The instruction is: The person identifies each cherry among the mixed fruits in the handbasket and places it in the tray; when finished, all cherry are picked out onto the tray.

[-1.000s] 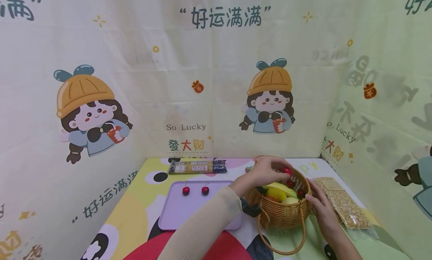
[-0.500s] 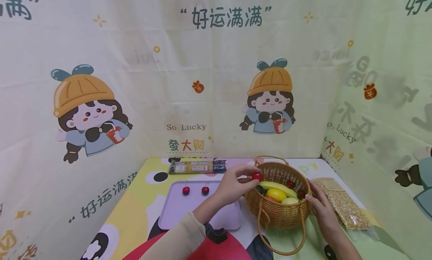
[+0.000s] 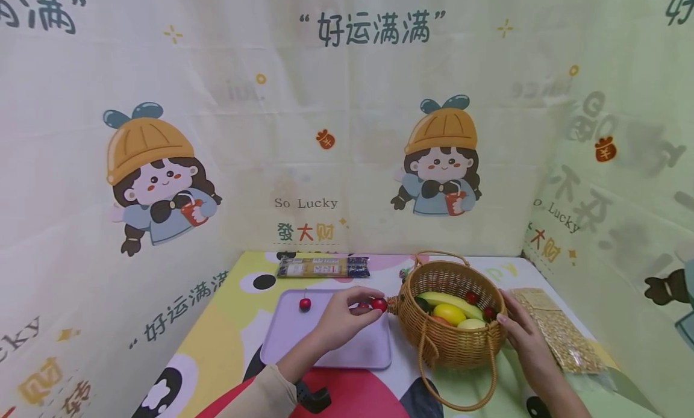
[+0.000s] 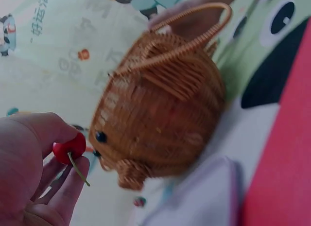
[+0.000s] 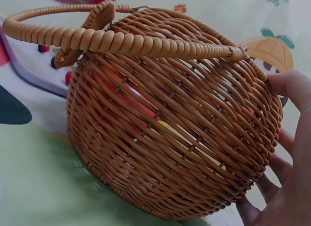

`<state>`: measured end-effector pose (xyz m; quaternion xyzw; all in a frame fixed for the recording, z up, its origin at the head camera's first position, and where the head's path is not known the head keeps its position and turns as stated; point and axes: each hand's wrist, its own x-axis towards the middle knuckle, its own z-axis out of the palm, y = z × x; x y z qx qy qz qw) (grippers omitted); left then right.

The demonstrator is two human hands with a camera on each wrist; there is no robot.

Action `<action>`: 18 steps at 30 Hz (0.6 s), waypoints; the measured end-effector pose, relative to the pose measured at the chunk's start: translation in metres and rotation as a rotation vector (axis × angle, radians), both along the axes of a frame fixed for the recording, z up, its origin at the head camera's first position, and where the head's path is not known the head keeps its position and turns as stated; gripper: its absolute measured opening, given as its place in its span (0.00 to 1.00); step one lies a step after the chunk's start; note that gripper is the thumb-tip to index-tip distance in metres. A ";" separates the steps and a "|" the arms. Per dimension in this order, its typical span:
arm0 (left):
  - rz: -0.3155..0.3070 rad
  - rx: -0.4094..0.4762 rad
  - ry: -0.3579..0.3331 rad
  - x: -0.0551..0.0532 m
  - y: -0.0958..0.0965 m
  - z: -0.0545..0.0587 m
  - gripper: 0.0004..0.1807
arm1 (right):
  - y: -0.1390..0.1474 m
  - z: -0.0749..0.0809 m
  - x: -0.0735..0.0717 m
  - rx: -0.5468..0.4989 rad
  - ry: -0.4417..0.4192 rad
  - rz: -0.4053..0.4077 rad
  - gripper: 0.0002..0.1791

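My left hand (image 3: 344,315) pinches a red cherry (image 3: 379,305) between thumb and fingers, above the right part of a lilac tray (image 3: 347,353). In the left wrist view the cherry's green stem hangs down past the fingers. On the tray stands one cherry (image 3: 305,304); another shows partly behind my left fingers. A wicker basket (image 3: 455,346) to the right holds a banana (image 3: 450,299), a lemon (image 3: 449,314), two cherries and other fruit partly hidden. My right hand (image 3: 526,330) grips its right side, the thumb at the rim in the right wrist view.
Two long packs (image 3: 323,267) lie behind the tray. A clear bag of grains (image 3: 561,330) lies right of the basket. One basket handle (image 3: 461,406) droops over the front, and another stands at the back. Printed cloth walls (image 3: 347,135) enclose the table.
My left hand has come out of the basket with a cherry and moved left and down to the tray. My right hand has stayed at the basket's side.
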<state>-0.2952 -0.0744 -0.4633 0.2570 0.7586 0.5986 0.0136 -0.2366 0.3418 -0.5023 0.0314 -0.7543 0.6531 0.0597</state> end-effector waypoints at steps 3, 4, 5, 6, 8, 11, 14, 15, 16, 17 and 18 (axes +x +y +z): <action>0.010 -0.026 -0.027 0.002 -0.009 -0.012 0.17 | 0.002 -0.001 0.000 0.008 0.003 0.004 0.37; 0.010 -0.032 -0.034 0.002 -0.011 -0.016 0.17 | 0.003 -0.001 0.000 0.011 0.002 0.004 0.37; 0.010 -0.037 -0.041 0.002 -0.013 -0.020 0.17 | 0.003 -0.001 0.000 0.013 -0.001 0.004 0.37; 0.009 -0.045 -0.048 0.002 -0.015 -0.025 0.18 | 0.004 -0.001 0.000 0.014 -0.004 0.005 0.37; 0.004 -0.060 -0.056 0.003 -0.018 -0.033 0.19 | 0.005 -0.001 0.000 0.019 -0.010 0.005 0.37; 0.001 -0.100 -0.062 0.005 -0.021 -0.044 0.19 | 0.005 -0.001 0.001 0.017 -0.014 0.007 0.37; -0.007 -0.133 -0.056 0.007 -0.025 -0.055 0.17 | 0.005 -0.001 0.001 0.014 -0.004 0.013 0.37; -0.005 -0.149 -0.057 0.007 -0.026 -0.058 0.17 | 0.004 -0.001 0.001 0.012 0.001 0.015 0.37; -0.007 -0.158 -0.055 0.008 -0.027 -0.061 0.15 | 0.004 0.000 0.001 0.011 0.004 0.017 0.37; -0.006 -0.171 -0.051 0.008 -0.028 -0.064 0.14 | 0.004 0.000 0.001 0.011 0.007 0.020 0.37; -0.004 -0.185 -0.047 0.008 -0.029 -0.066 0.13 | 0.004 0.000 0.001 0.011 0.010 0.023 0.37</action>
